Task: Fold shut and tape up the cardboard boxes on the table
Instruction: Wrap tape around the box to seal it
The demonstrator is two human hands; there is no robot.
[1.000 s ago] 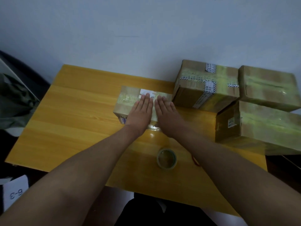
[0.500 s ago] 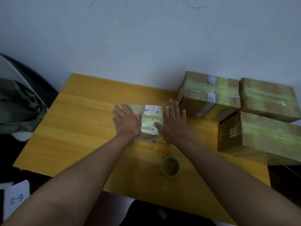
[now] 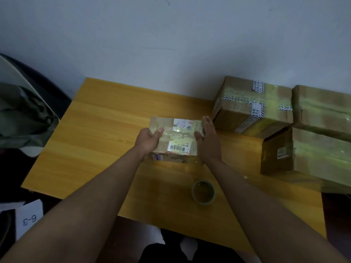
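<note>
Cardboard box (image 3: 175,137) sits between both grips — left hand (image 3: 147,142), right hand (image 3: 208,138) clasping its sides.

Two bare forearms, no sleeves, rings or watch.

Wooden table (image 3: 106,141) carries a small box (image 3: 176,141), tape roll (image 3: 203,192) and three stacked boxes (image 3: 252,105)
</note>
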